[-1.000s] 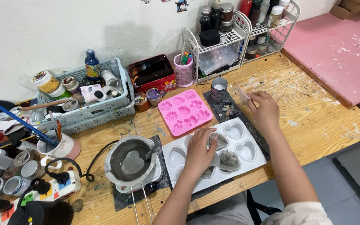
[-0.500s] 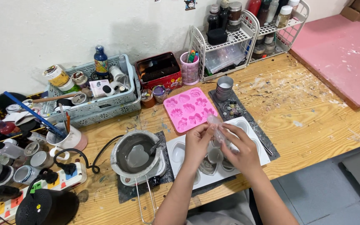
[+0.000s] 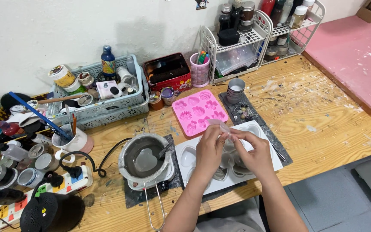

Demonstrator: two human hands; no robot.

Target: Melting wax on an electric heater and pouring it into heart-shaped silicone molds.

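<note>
Both my hands meet over a white heart-shaped mould tray [image 3: 184,160] near the table's front edge. My left hand [image 3: 209,151] and my right hand [image 3: 254,152] together pinch a small clear plastic bag [image 3: 220,126] held just above the tray. Most of the tray's hollows are hidden under my hands. A pink flower mould [image 3: 199,111] lies just behind them. To the left a metal pot [image 3: 144,159] with grey melted wax sits on a small white warmer.
A small metal cup [image 3: 236,89] stands on a dark mat behind the tray. A grey crate [image 3: 99,96] of jars, a red tin [image 3: 168,73], a pink cup [image 3: 199,71] and a white wire rack [image 3: 254,38] line the wall. A power strip [image 3: 35,191] lies front left.
My right hand came back from the far right of the tray and joined my left hand over the mould; both now pinch the small clear bag.
</note>
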